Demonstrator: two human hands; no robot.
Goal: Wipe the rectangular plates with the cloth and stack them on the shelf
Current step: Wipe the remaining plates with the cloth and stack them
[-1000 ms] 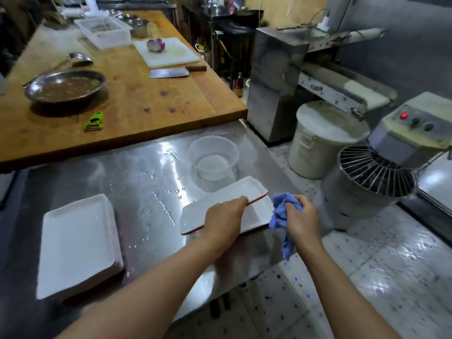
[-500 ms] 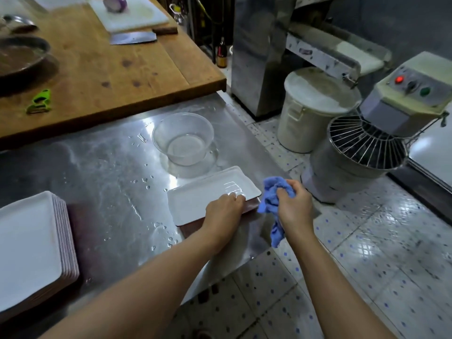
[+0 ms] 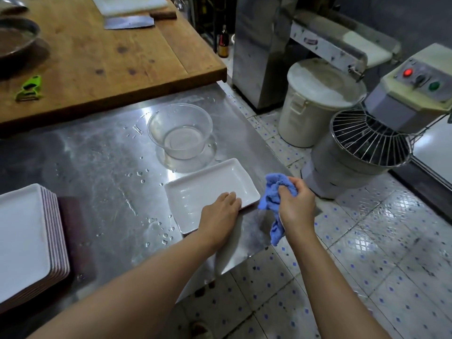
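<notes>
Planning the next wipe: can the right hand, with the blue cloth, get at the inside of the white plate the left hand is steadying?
Probably yes. The right hand holds the blue cloth just beside the plate; the left hand covers only its near edge, leaving most of the inside bare.

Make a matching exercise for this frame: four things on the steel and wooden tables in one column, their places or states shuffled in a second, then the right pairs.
Things
1. blue cloth
2. clear bowl
3. single white plate
4. cleaver

Places or states
A. on the wooden table
B. bunched in the right hand
C. holds water, beyond the plate
D. flat on the steel table, left hand on its near edge

Pairs: 1-B, 2-C, 3-D, 4-A
</notes>
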